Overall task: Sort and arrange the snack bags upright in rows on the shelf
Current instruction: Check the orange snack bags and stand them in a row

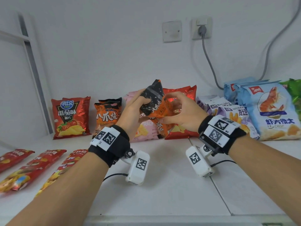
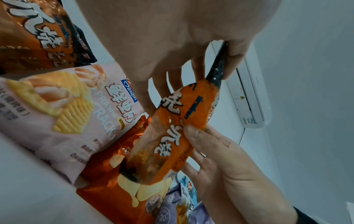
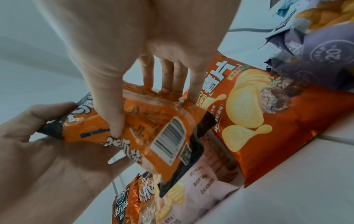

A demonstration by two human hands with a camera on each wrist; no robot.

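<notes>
Both hands hold one orange and black snack bag in the air above the white shelf, in front of the back row. My left hand grips its black upper end; in the left wrist view the thumb and fingers of that left hand pinch the bag. My right hand grips its orange lower part, thumb on one face and fingers on the other, as the right wrist view shows of this right hand on the bag. Two like orange bags stand at the back.
A red tomato chip bag stands back left. Behind the hands lean a pink prawn cracker bag and a red chip bag. Purple bags, blue prawn bags and a green bag crowd the right. Red bags lie flat front left.
</notes>
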